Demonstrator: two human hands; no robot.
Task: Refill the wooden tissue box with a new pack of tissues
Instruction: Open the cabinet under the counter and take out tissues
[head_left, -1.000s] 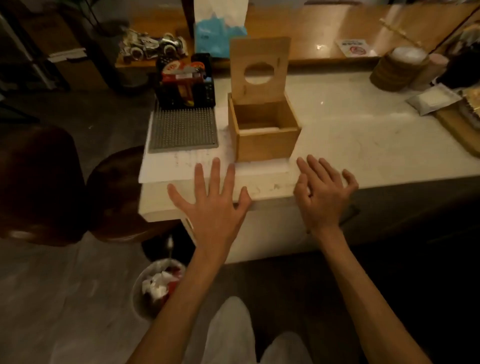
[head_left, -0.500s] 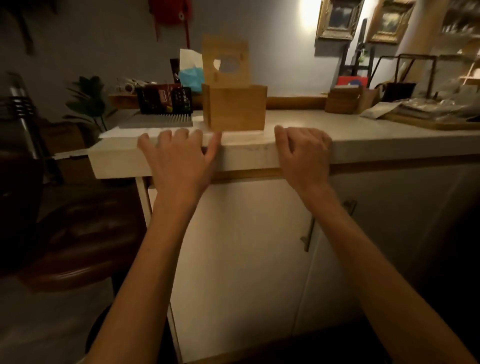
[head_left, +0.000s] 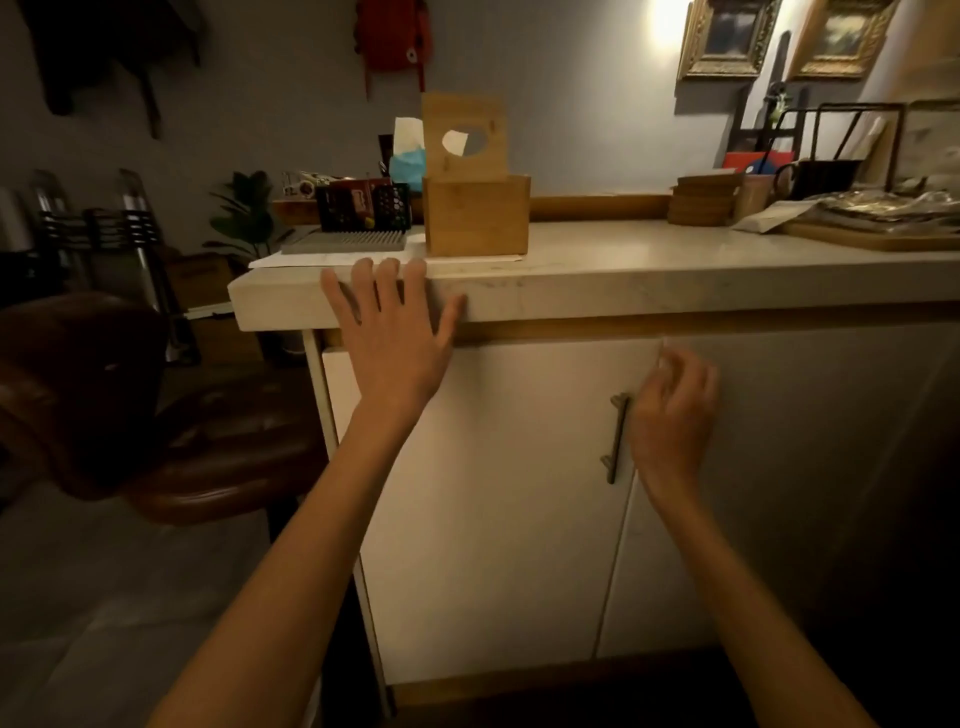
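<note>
Wooden tissue box (head_left: 477, 215): stands near the front edge of the counter (head_left: 675, 270), toward its left end, on a white sheet (head_left: 332, 260); placed within easy reach of both hands.
Lid (head_left: 464, 136): raised upright at the box's rear wall, oval slot facing the viewer; judged left open so a new pack can drop in. Contents of the box are hidden from this low angle.
Blue tissue pack (head_left: 407, 169): behind the box's left rear corner, white tissue rising from it; whether it is the new pack cannot be told.
Left hand (head_left: 397, 332): open, fingers spread, fingertips over the counter's front edge, left of the box; gripping nothing, judged a brace while crouching.
Right hand (head_left: 672, 410): loosely curled, holding nothing, just beside the cabinet handle (head_left: 617, 439) and not yet clasping it; blurred.
Cabinet door (head_left: 483, 493): shut below the counter.
Step in hand: judged, reaching to open the cabinet for supplies.
Risk: pull the door clear of the knees.
</note>
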